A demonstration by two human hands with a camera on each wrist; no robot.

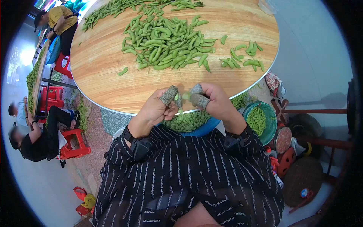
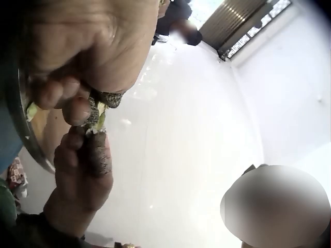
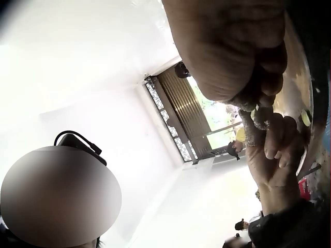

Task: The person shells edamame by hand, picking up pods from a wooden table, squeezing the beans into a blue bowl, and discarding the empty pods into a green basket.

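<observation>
My two hands meet at the near edge of the round wooden table (image 1: 98, 64). The left hand (image 1: 171, 99) and the right hand (image 1: 197, 97) each pinch one end of a green bean pod (image 1: 184, 96). Grey wrapped guards cover the thumb and fingertips (image 1: 168, 94) of both hands. From the left wrist view the pod (image 2: 100, 119) shows as a green sliver between the left hand (image 2: 85, 106) and the right hand (image 2: 85, 155). The right wrist view shows the same pinch, with the right hand (image 3: 248, 101) above the left hand (image 3: 274, 150).
A big pile of green pods (image 1: 166, 41) lies mid-table, with a smaller scatter (image 1: 245, 56) to its right. A blue bowl (image 1: 206, 128) of pods sits in my lap under the hands. A green basket (image 1: 269, 125) of pods stands at right. People sit at another table at left.
</observation>
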